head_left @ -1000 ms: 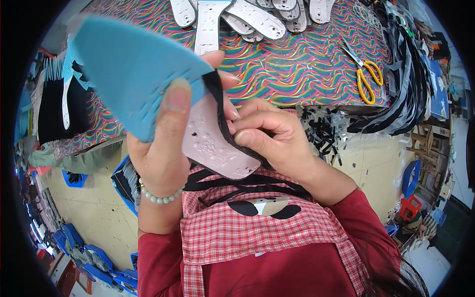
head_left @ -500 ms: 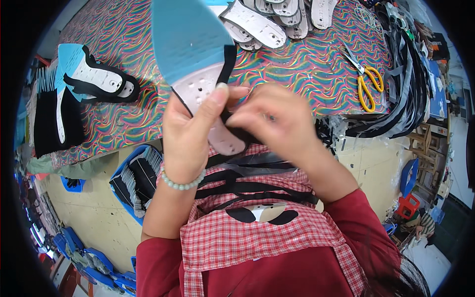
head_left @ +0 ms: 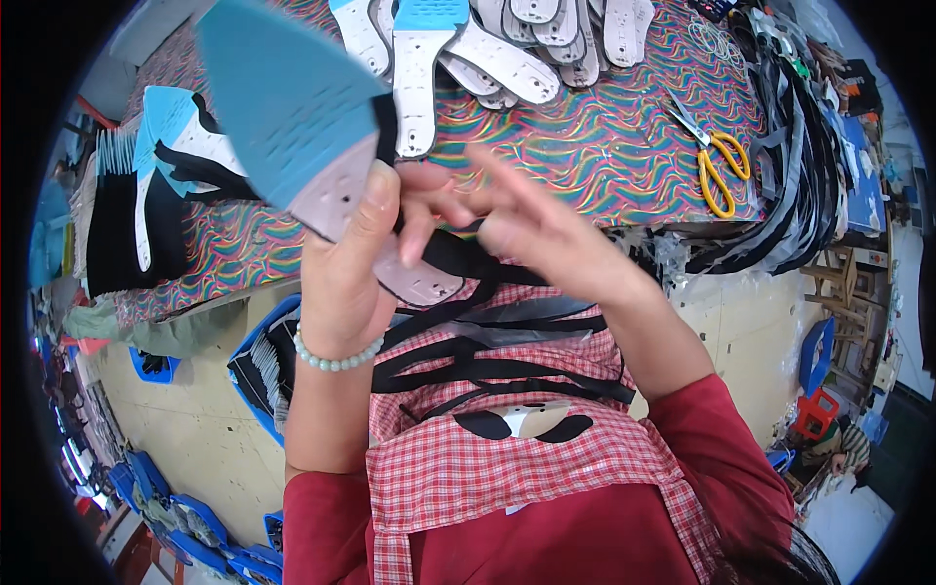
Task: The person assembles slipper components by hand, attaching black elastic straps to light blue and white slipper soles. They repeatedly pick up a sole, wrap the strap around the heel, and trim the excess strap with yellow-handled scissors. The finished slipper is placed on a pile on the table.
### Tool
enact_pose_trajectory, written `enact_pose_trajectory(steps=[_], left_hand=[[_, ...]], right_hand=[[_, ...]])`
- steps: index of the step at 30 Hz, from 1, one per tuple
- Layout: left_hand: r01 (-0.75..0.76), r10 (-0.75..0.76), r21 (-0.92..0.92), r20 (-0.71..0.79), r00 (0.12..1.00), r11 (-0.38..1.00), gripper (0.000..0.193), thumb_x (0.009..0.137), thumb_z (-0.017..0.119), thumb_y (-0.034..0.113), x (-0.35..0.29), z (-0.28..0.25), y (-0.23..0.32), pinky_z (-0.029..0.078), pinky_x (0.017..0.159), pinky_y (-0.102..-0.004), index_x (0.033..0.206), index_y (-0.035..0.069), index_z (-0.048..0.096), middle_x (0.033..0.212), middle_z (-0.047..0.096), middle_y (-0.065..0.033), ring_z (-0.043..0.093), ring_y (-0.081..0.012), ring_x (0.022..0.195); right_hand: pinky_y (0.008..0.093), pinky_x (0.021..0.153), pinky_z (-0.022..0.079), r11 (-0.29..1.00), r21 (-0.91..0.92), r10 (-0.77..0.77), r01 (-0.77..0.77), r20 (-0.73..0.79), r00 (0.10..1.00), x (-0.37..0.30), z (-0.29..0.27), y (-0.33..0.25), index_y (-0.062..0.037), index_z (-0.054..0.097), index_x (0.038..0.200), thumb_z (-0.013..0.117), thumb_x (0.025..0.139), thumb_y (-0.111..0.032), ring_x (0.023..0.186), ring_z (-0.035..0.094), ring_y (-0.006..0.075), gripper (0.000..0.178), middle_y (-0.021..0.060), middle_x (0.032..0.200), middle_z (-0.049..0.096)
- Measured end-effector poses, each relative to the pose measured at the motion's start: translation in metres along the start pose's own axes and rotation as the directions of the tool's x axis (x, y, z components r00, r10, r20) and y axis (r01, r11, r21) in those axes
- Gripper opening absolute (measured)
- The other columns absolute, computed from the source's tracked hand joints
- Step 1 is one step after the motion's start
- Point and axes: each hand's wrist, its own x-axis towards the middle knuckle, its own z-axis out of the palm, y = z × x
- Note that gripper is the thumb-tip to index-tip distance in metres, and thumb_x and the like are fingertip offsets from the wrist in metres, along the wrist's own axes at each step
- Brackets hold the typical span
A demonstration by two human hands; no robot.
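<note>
My left hand (head_left: pixel 346 258) is closed round a shoe insole (head_left: pixel 297 117), blue at the broad end and pale pinkish-white toward the narrow heel. The insole is held tilted above the table's near edge, thumb on its face. Black strip (head_left: pixel 387 127) runs along its right edge, and more black material shows by the heel. Just right of the heel, my right hand (head_left: pixel 561 239) has its fingers apart, slightly blurred, with nothing visible in them. Several black strips (head_left: pixel 487 366) lie across my lap on the red checked apron (head_left: pixel 526 468).
Several insoles (head_left: pixel 416 88) are heaped at the table's far side. More insoles with black strip (head_left: pixel 175 127) lie at the left. Yellow-handled scissors (head_left: pixel 720 166) rest at the right, near hanging black strips (head_left: pixel 795 185). A blue bin (head_left: pixel 255 390) stands below on the left.
My left hand has carried the insole leftward and tilted it further left. My right hand's fingers have spread and come away from the insole's edge. Another blue-topped insole on the table is now uncovered.
</note>
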Motion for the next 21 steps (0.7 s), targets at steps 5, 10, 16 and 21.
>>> enact_pose_trajectory(steps=[5,10,16,21], left_hand=[[-0.169,0.134,-0.182,-0.191,0.972,0.969,0.03,0.101,0.039,0.027,-0.008,0.011,0.005,0.045,0.093,-0.0415,0.094,0.003,0.056,0.06,0.044,-0.0007,0.056,-0.0176,0.072],[-0.171,0.124,-0.593,-0.119,0.985,0.787,0.03,0.102,0.034,0.031,-0.003,0.008,0.011,0.046,0.089,-0.0393,0.101,0.01,0.055,0.064,0.045,0.0032,0.055,-0.0166,0.074],[-0.231,0.054,-0.449,-0.372,0.926,0.863,0.033,0.099,0.043,0.033,-0.004,0.022,0.002,0.044,0.075,-0.0345,0.11,0.004,0.052,0.076,0.053,-0.0048,0.054,-0.0168,0.075],[-0.301,0.175,0.868,0.251,0.952,0.395,0.029,0.078,0.068,0.009,-0.034,0.006,0.038,0.046,0.081,-0.039,0.105,-0.001,0.063,0.099,0.063,-0.0141,0.058,-0.0244,0.093]], right_hand=[[0.0309,0.065,0.048,0.705,-0.626,-0.425,0.334,0.004,0.905,-0.006,0.009,-0.024,-0.006,0.053,0.12,0.06,0.085,-0.01,0.071,0.059,0.0188,0.036,0.0075,0.087,0.058],[0.0356,0.067,0.052,0.478,-0.818,-0.407,0.321,0.117,0.906,-0.017,0.024,-0.017,-0.0001,0.051,0.118,0.065,0.087,-0.026,0.075,0.061,0.0281,0.044,0.0153,0.094,0.06],[0.0386,0.06,0.051,0.831,-0.479,-0.383,0.283,-0.124,0.915,-0.011,0.035,0.006,-0.0014,0.05,0.114,0.059,0.09,-0.023,0.074,0.064,0.0332,0.033,0.0174,0.089,0.062],[0.0365,0.057,0.051,0.37,-0.836,-0.497,0.406,0.191,0.846,-0.007,-0.011,-0.048,-0.0044,0.055,0.105,0.057,0.089,-0.019,0.072,0.065,0.029,0.021,0.0114,0.086,0.063]])
